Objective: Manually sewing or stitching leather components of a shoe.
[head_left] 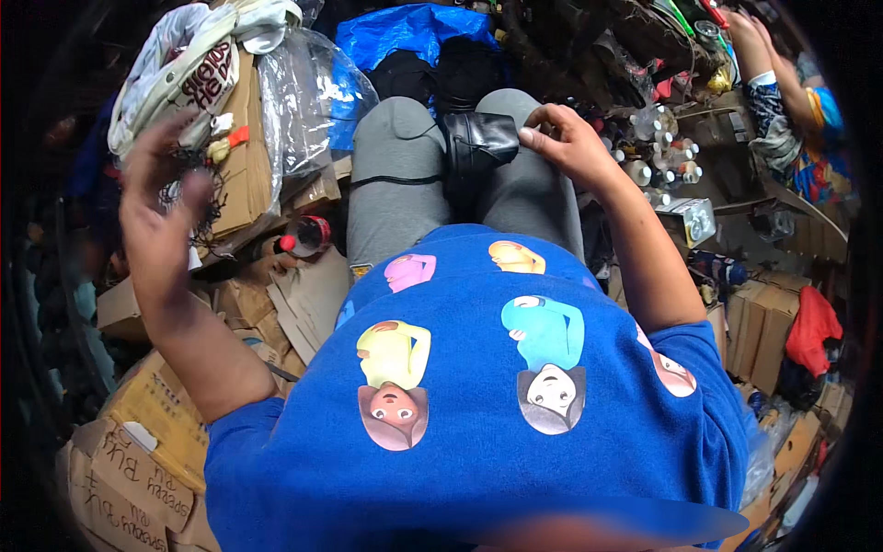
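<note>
Blue shirt fabric (460,368) lies nearest the camera. At left, we hold our left hand (152,207) raised beside the cardboard sheet (241,179); it is blurred, fingers apart, apparently with nothing in them. A black cord (395,180) crosses our left thigh (391,216). The black pouch-like item (494,136) rests across our lap between the 2 thighs, its glossy end overlapping the right thigh (526,198). Our right hand (566,143) pinches that end between thumb and curled finger. For good control, we should brace the item against 1 leg, pinch only its edge, and avoid snagging the cord.
</note>
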`<state>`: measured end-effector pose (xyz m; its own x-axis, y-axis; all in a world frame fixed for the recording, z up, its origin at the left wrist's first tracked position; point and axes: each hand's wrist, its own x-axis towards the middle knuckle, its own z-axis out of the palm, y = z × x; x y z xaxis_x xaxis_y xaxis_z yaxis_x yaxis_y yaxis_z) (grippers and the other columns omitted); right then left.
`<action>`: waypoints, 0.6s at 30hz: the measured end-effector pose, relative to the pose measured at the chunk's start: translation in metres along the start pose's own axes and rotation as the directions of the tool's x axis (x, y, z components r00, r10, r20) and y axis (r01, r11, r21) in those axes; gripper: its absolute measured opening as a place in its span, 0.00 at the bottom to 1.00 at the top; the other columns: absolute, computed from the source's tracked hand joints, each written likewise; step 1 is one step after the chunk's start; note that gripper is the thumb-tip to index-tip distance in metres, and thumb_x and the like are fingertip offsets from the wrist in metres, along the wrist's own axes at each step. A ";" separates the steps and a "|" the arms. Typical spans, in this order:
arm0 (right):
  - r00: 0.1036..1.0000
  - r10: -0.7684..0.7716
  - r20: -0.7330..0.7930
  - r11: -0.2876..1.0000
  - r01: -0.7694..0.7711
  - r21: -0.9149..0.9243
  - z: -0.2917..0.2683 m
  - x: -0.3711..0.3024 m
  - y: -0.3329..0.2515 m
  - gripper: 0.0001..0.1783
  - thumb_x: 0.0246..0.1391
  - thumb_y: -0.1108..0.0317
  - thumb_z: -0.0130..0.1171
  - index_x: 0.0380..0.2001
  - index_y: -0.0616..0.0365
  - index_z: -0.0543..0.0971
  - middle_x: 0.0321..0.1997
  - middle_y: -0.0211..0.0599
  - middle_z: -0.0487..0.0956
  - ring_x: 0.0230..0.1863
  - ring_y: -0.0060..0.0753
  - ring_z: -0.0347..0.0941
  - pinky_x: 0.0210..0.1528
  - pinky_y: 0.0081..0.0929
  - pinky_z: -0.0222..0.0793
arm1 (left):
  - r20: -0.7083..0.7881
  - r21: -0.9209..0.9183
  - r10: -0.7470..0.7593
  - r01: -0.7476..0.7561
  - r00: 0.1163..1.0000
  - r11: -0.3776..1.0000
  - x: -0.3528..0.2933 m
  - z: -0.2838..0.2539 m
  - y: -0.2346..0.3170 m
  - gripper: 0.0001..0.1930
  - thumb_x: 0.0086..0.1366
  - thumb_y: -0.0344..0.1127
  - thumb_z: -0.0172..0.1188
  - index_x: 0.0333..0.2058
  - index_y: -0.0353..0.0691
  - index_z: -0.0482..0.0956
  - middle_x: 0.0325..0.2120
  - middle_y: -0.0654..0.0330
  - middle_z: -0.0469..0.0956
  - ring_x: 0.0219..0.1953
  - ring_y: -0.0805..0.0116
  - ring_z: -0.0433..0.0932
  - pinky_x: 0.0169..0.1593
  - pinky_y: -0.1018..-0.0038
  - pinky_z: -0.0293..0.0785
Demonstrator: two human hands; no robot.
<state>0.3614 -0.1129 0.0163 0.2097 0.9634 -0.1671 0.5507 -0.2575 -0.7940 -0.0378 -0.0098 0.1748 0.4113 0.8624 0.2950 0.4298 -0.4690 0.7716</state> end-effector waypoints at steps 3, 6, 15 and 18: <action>0.998 -0.036 0.047 0.976 0.046 -0.214 -0.007 -0.014 0.007 0.25 0.42 0.55 0.71 0.45 0.49 0.78 0.42 0.42 0.73 0.44 0.42 0.73 0.46 0.34 0.71 | 0.410 -0.776 0.689 -0.169 0.598 0.608 -0.005 0.053 0.036 0.25 0.59 0.53 0.63 0.42 0.34 0.81 0.30 0.57 0.76 0.29 0.65 0.74 0.29 0.72 0.68; 0.998 -0.060 0.015 0.971 0.062 -0.229 0.003 -0.018 0.011 0.21 0.41 0.62 0.72 0.41 0.52 0.79 0.37 0.37 0.72 0.36 0.35 0.71 0.41 0.31 0.69 | 0.394 -0.914 0.765 0.125 0.510 0.387 -0.013 0.067 0.078 0.14 0.57 0.48 0.67 0.33 0.44 0.80 0.31 0.55 0.79 0.27 0.64 0.77 0.30 0.71 0.64; 1.000 -0.017 -0.013 0.991 0.015 -0.131 0.009 -0.019 0.010 0.12 0.42 0.63 0.70 0.30 0.55 0.81 0.34 0.40 0.72 0.38 0.42 0.74 0.41 0.35 0.70 | 0.171 -0.985 0.559 0.138 0.811 0.100 -0.024 0.086 0.140 0.06 0.56 0.41 0.66 0.26 0.48 0.85 0.28 0.54 0.77 0.19 0.67 0.72 0.20 0.73 0.61; 1.000 -0.008 0.016 0.991 0.010 -0.130 0.008 -0.018 0.009 0.12 0.41 0.64 0.70 0.30 0.55 0.81 0.34 0.40 0.72 0.38 0.42 0.74 0.41 0.35 0.70 | 0.080 -0.988 0.534 -0.006 0.842 0.157 -0.028 0.085 0.141 0.07 0.57 0.42 0.64 0.28 0.50 0.87 0.26 0.58 0.76 0.17 0.71 0.69 0.19 0.76 0.58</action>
<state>0.3563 -0.1323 0.0080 0.1925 0.9665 -0.1697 0.6533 -0.2553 -0.7128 0.0801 -0.1160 0.2277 0.6400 0.4601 0.6154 -0.7288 0.1097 0.6759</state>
